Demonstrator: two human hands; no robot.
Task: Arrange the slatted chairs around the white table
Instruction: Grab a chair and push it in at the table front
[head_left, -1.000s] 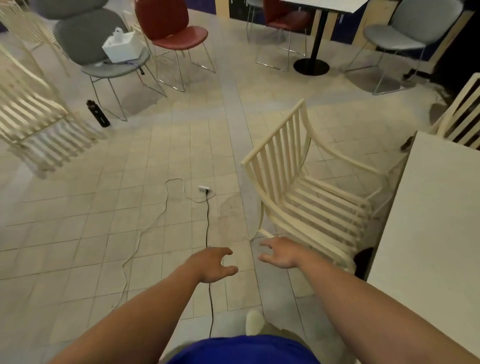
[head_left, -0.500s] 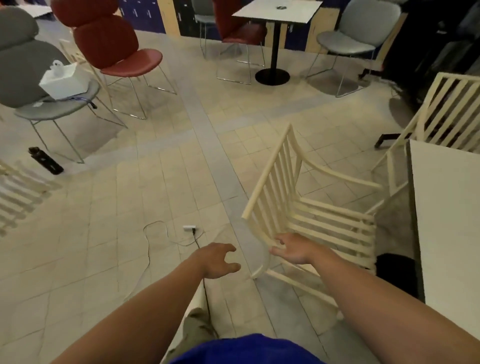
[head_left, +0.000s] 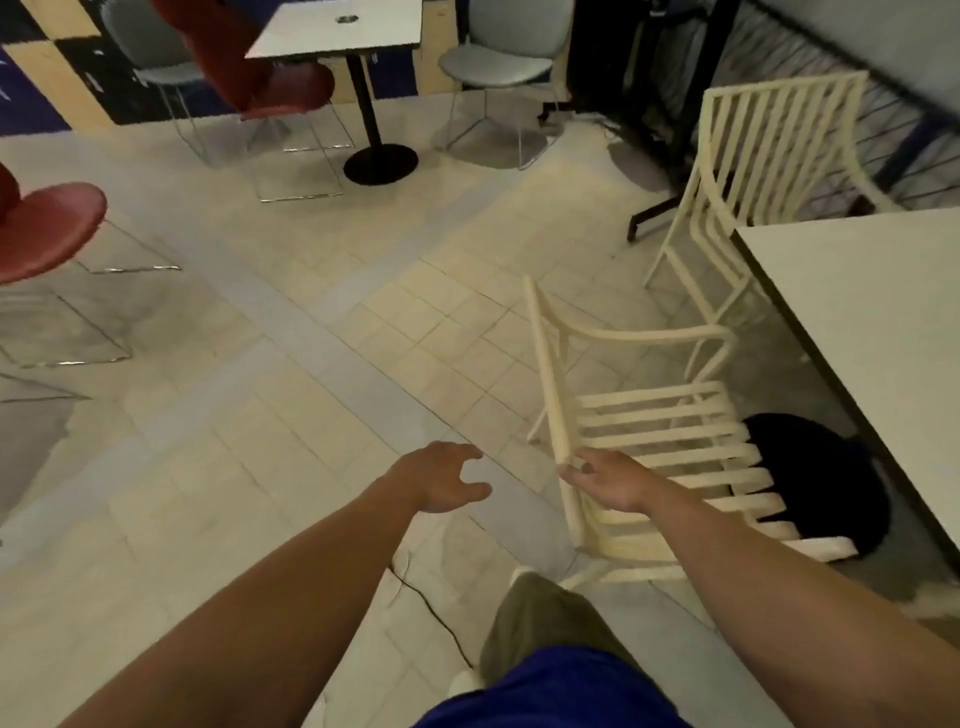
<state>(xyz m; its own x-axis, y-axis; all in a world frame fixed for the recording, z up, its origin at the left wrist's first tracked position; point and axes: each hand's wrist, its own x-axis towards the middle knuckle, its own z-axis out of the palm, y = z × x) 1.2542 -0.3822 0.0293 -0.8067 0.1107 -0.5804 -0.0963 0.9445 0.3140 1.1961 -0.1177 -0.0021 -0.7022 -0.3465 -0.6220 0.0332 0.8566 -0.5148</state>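
Beside the near edge of the white table (head_left: 872, 322), a cream slatted chair (head_left: 670, 441) is seen with its seat turned toward the table and its backrest toward the camera. The lower end of the backrest's top rail is touched by the right hand (head_left: 605, 480), whose fingers are spread against it; whether they are closed round the rail cannot be told. The left hand (head_left: 447, 478) is held open and empty over the tiled floor (head_left: 260, 415), just left of the chair, fingers curled and apart. A second slatted chair (head_left: 769, 156) is stood at the table's far end, upright, its back slats facing the camera. A black round base (head_left: 821, 483) is visible under the table, behind the near chair's seat. Red and grey chairs and a small pedestal table (head_left: 337, 31) are set well apart across the room.
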